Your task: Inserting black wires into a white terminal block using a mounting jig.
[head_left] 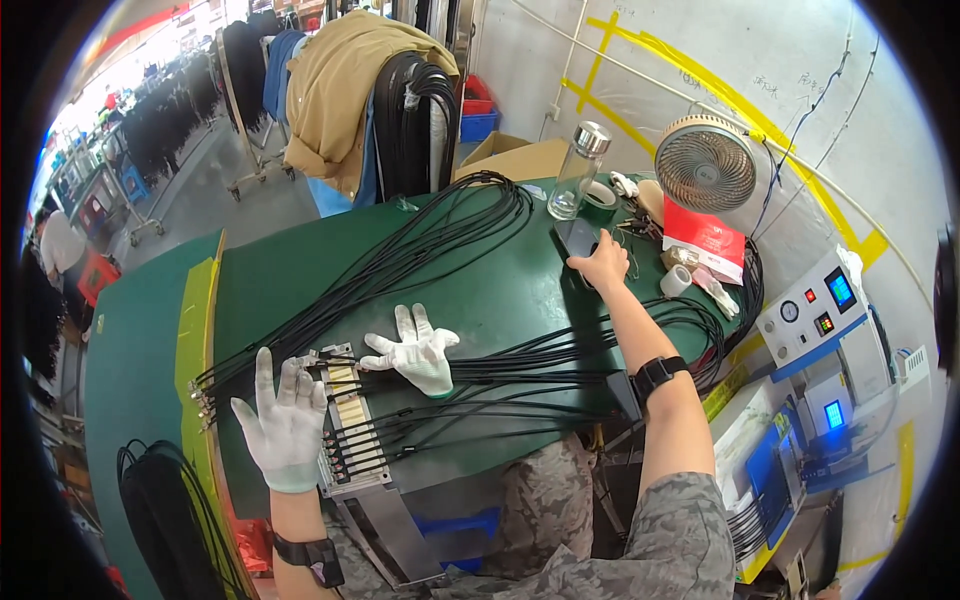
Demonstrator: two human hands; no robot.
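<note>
My left hand (280,425), in a white knit glove with a green-edged cuff, is raised palm up with fingers spread. Nothing is in it. Beside it is a metal fixture (352,412) with a row of pale blocks, where the connector ends of several black cables (480,408) lie. An empty white glove (415,355) rests on the cables. My right hand (603,266), bare, reaches to the far side of the table. Its thumb and fingers grip the near end of a dark smartphone (574,236) lying flat.
A long bundle of black cables (420,240) crosses the green table (270,270). At the back right are a glass bottle (575,175), green tape (600,200), a fan (706,165) and a red packet (703,243). Machines with lit screens (815,310) stand at right.
</note>
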